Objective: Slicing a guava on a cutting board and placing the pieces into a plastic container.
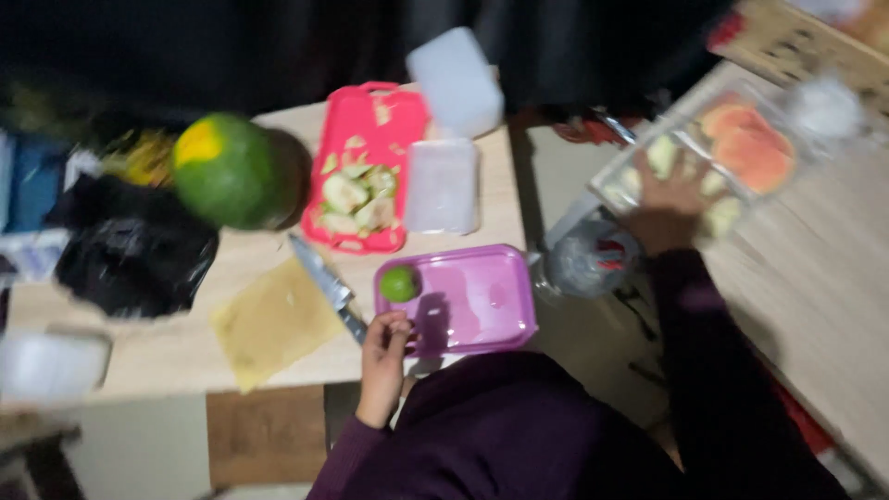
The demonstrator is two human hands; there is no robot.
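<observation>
The left hand (384, 341) rests at the near edge of the purple tray (472, 301), fingers curled on its rim beside a knife (324, 282) on the bench (185, 352); a lime (399, 282) sits in the tray. The right hand (669, 199) lies flat, fingers spread, on a clear container of cut fruit (713, 157)

right hand (669, 199) motion-blurred over clear tray (611, 181), white container (46, 366) blurred, cut by left edge
</observation>
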